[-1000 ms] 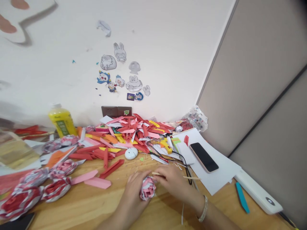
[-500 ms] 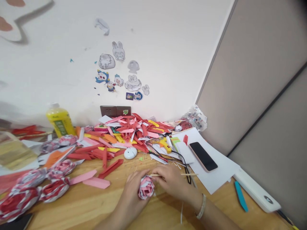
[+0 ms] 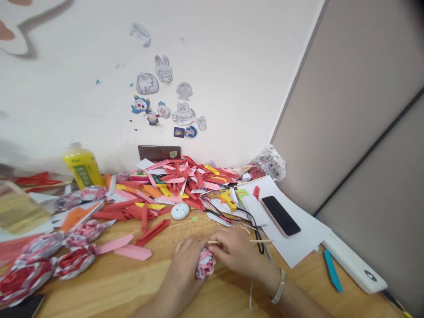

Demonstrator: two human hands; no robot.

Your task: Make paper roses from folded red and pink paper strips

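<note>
Low over the wooden table, my left hand (image 3: 186, 265) is closed around a pink and white folded-paper flower (image 3: 206, 263), whose open layered end faces me. My right hand (image 3: 233, 248) pinches a thin wooden stick (image 3: 261, 241); the stick's near tip shows just above the flower and its other end sticks out to the right. The right fingertips are close against the flower's upper right side. Whether the stick touches the paper I cannot tell. Two pink folded strips (image 3: 133, 251) lie left of my left hand.
A heap of folded paper strips (image 3: 185, 179) lies along the wall. Finished paper flowers (image 3: 75, 261) sit at left, near a yellow drink bottle (image 3: 82, 167). A yellow glue gun (image 3: 228, 199), white earbud case (image 3: 179, 211), phone (image 3: 281, 215) and blue strip (image 3: 332, 271) lie farther right.
The flower has turned and shifted slightly right and down, with my left hand's fingers now covering more of its upper side. My right hand and the stick have barely moved.
</note>
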